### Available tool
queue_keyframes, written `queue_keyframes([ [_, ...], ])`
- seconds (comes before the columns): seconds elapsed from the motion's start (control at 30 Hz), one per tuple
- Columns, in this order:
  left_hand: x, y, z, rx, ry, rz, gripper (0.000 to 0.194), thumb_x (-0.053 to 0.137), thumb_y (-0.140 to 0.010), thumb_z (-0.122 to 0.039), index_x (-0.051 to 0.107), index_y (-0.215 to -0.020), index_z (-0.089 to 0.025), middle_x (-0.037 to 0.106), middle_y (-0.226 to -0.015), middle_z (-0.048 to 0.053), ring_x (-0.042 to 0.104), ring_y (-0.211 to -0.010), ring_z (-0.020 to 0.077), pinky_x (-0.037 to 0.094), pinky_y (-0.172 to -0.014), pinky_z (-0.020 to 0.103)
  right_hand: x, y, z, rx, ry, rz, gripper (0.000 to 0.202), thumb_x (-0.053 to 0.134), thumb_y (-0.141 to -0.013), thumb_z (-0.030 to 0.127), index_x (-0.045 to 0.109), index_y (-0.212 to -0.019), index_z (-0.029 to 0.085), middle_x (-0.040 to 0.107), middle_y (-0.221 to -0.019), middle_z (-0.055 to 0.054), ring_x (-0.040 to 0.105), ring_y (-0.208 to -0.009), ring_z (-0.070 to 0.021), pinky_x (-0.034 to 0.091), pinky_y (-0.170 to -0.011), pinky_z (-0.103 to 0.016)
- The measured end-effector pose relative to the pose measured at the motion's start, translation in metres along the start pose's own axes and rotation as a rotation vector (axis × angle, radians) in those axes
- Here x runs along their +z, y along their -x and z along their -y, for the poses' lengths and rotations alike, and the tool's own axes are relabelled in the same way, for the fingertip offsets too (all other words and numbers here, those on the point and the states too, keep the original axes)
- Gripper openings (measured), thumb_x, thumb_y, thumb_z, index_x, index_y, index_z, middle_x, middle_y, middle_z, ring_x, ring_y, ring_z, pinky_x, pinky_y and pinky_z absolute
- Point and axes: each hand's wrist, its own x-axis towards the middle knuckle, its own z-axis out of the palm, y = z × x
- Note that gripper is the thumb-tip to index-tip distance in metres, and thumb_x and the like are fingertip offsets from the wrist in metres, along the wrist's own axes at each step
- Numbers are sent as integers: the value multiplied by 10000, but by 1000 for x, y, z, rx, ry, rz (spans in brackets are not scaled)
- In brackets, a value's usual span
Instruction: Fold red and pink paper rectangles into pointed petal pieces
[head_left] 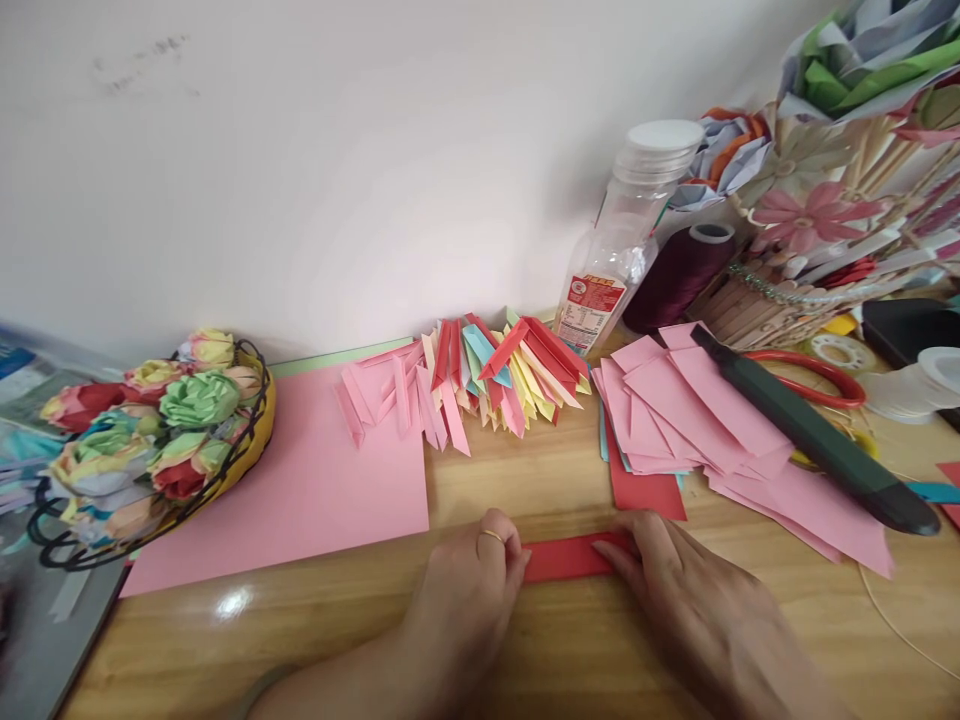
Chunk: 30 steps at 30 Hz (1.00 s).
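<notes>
Two hands [469, 585] [694, 600], grip pinching a red strip [564, 557], face folded pieces [508, 352] and pink slips [679, 410].

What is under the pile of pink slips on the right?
Red paper and a few light-blue edges stick out from under the pink slips; whatever else lies beneath is covered.

My left hand [469, 580] is in tight, fingers curled, thumb up against the bent index finger in a neat pinch! Behind it, my left forearm [352, 675] slants in low from the bottom left. And over on the other side, my right hand [697, 590], back turned up, fingers reaching leftward, thumb stretched out below them, pinching too! Both hands almost level, near each other but apart, fingertips facing fingertips!
</notes>
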Motion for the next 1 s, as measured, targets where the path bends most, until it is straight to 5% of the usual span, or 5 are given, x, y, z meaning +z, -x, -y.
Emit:
queue_keyframes([
  [0.23, 3, 1, 1, -5, -28, 26, 147, 426, -829, -138, 392, -709, -216, 547, -525, -34, 515, -417, 129, 334, -418, 221, -2, -1, 1, -13, -16, -1, 231, 275, -956, 285, 398, -769, 228, 525, -595, 18, 546, -477, -139, 362, -447, -252],
  [0.47, 2, -3, -2, -217, 84, 259, 164, 452, -771, -71, 449, -689, -213, 574, -575, -38, 532, -484, 128, 321, -442, 215, 1, 1, 1, -1, 65, 1, 223, 281, -954, 286, 423, -796, 219, 541, -623, 5, 557, -508, -148, 354, -457, -260],
  [0.67, -5, -5, -12, -247, -91, 383, 183, 422, -815, -49, 504, -738, -193, 586, -658, -28, 549, -588, 135, 343, -505, 224, -2, 1, 3, -47, 71, -31, 234, 246, -956, 255, 388, -774, 215, 491, -590, 21, 521, -468, -135, 330, -453, -254],
  [0.83, 1, 2, -6, -35, -318, 222, 100, 527, -816, -102, 564, -797, -193, 574, -701, -12, 527, -612, 143, 327, -477, 227, -3, 2, 4, -24, 142, -35, 232, 247, -960, 292, 368, -776, 220, 470, -561, 33, 508, -436, -147, 289, -429, -268],
  [1.0, 4, 2, 2, 452, -453, -56, 318, 508, -877, -188, 527, -1167, -316, 585, -981, 20, 506, -814, 167, 418, -704, 298, -4, -1, 4, -78, 146, -25, 222, 226, -962, 258, 371, -800, 213, 495, -583, 19, 526, -460, -152, 301, -436, -267],
])
